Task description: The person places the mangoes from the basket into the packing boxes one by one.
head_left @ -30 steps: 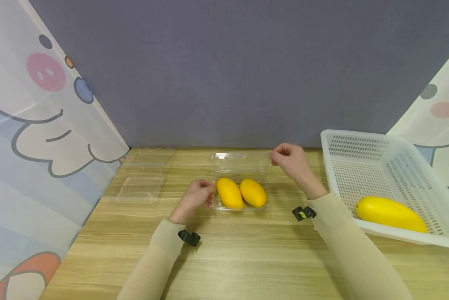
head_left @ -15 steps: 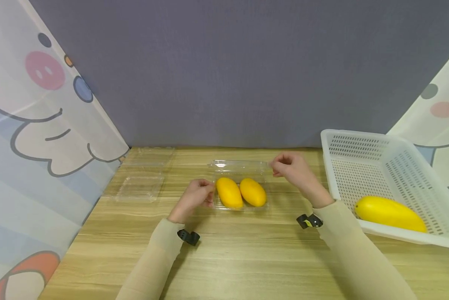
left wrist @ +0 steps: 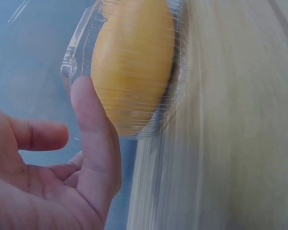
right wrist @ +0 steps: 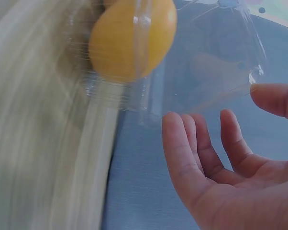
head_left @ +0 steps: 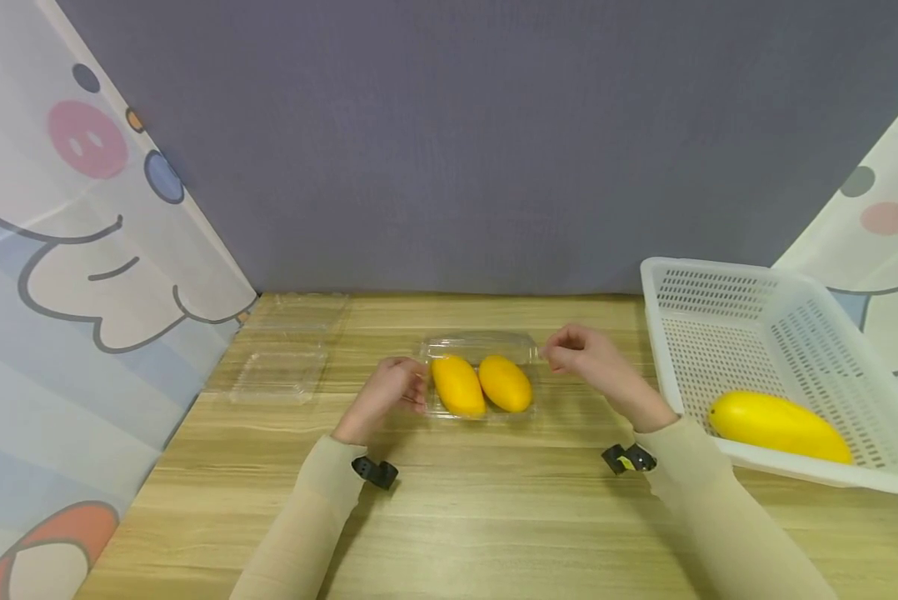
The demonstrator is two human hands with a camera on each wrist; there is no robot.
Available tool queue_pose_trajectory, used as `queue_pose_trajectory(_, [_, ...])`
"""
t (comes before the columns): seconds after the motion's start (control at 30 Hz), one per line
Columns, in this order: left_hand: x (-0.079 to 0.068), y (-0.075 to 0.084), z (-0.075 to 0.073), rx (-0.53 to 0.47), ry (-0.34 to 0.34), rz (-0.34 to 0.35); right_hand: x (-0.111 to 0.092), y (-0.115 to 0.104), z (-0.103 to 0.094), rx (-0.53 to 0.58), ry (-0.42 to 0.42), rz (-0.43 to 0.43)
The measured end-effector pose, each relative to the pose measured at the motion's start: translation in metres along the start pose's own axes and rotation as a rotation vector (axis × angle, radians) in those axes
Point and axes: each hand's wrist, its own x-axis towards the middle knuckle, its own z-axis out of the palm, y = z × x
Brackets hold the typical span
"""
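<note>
1. Grey backdrop [head_left: 449, 150] is standing behind everything; cartoon-printed panels [head_left: 44, 292] are flanking it on both sides.
2. Wood-grain table [head_left: 464, 517] is spreading across the foreground, carrying basket and plastic ware.
3. White perforated basket [head_left: 711, 350] is sitting at the person's right.
4. Beige sleeves [head_left: 295, 517] are coming in from the near side, one on each arm.
5. Clear hinged clamshell [head_left: 500, 416] is lying mid-table, between the two hands. Its lid [head_left: 479, 342] is standing raised along the far side. Second clear clamshell [head_left: 276, 377] is lying opened out toward the table's far left corner, well apart from the first.
6. Oblong yellow fruit [head_left: 781, 427], kind unsure, is resting in the basket beside the near wall, showing a dark spot at its left end.
7. Left hand [head_left: 385, 396] is resting one straight finger against the first clamshell's left side; thumb and fingers are standing apart, relaxed.
8. Right hand [head_left: 591, 367] is touching the raised lid's right corner with its thumb tip; right wrist view is showing the fingertips apart from the thumb.
9. Left mango [head_left: 458, 386] and right mango [head_left: 506, 383] are lying side by side in the first clamshell's tray, both slanting the same way.
10. Black wrist straps [head_left: 375, 472] are showing at the cuffs.
</note>
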Motion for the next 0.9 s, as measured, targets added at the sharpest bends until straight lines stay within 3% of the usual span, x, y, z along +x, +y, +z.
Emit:
queue_pose_trajectory(0.47, [0.0,0.001,-0.004,-0.074,-0.021,-0.019,-0.005,0.019,0.008,0.003,-0.047,0.042])
queue_pose_trajectory(0.9, [-0.002,0.003,-0.003,-0.05,-0.019,-0.006,-0.009,0.035,0.016,-0.008,-0.066,0.055])
